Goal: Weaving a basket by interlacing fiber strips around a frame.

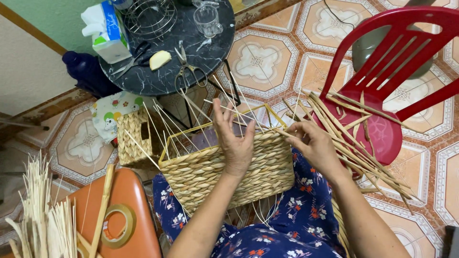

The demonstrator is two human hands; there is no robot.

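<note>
The basket (pixel 224 169) rests on the person's lap, a rectangular box of braided, straw-coloured fibre on a yellow wire frame (pixel 210 128). Its long axis runs left to right, tilted slightly up at the right, and its mouth opens away from the person. Thin pale stakes (pixel 162 126) stand out of the rim and fan far and left. The left hand (pixel 234 138) reaches over the near wall, fingers loosely curled at the rim among the stakes; whether it grips one cannot be told. The right hand (pixel 313 143), at the basket's right end, is pinched shut on flat dry strands (pixel 363 153) that trail right across the seat of a red plastic chair (pixel 382 91). To the left stands a smaller woven basket (pixel 134 141). Further off, a round dark marble bench (pixel 158 76) carries scissors (pixel 186 67). Near left, a tape roll (pixel 117 224) lies on an orange stool (pixel 138 200).
</note>
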